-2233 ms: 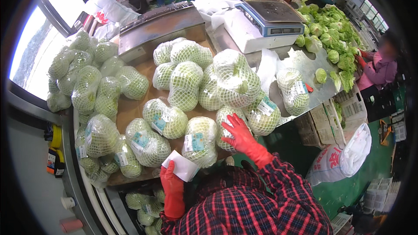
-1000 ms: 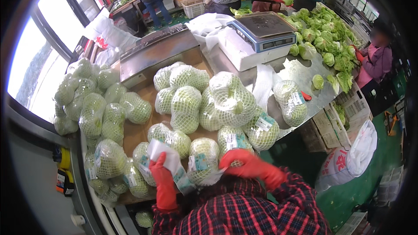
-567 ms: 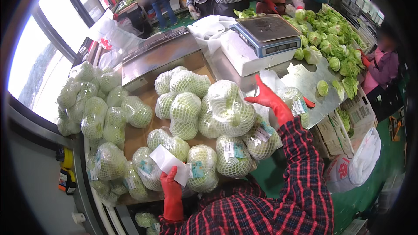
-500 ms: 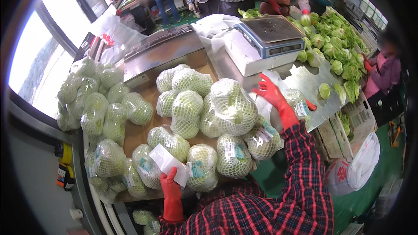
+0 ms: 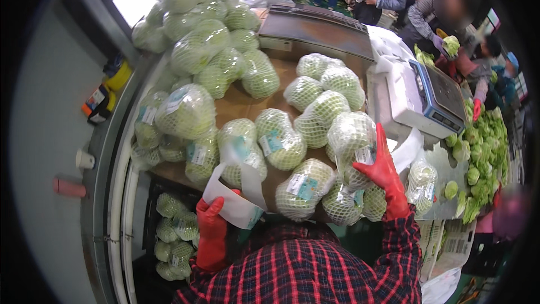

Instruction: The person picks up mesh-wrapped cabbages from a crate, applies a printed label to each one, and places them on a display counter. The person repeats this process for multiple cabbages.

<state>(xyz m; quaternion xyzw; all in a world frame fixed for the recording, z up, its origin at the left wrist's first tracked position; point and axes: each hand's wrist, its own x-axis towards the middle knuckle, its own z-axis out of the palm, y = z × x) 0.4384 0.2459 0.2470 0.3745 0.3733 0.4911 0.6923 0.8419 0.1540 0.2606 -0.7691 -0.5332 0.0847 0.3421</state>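
Observation:
My left hand (image 5: 211, 219), in a red rubber glove, is closed on a white label strip (image 5: 230, 202) at the table's near edge. The strip curls up in front of a netted, film-wrapped cabbage with a label. My right hand (image 5: 387, 177), gloved in red too, has its fingers stretched and thumb spread against the right side of a wrapped cabbage pack (image 5: 351, 135). Between the hands lies another labelled wrapped cabbage (image 5: 304, 188). A further labelled pack (image 5: 280, 138) lies behind it. A wrapped pack (image 5: 421, 183) stands right of my right hand.
Many wrapped cabbages (image 5: 202, 45) are piled at the left. A metal wrapping machine (image 5: 315, 31) stands at the back. On the right a weighing scale (image 5: 441, 93) rests on a white foam box, near loose heads (image 5: 484, 146). A crate (image 5: 177, 231) holds packs below. Co-workers stand behind.
The view has swung left. My right hand has come from beside the scale to the side of a wrapped pack. My left hand still holds the label strip, which now hangs in a curl.

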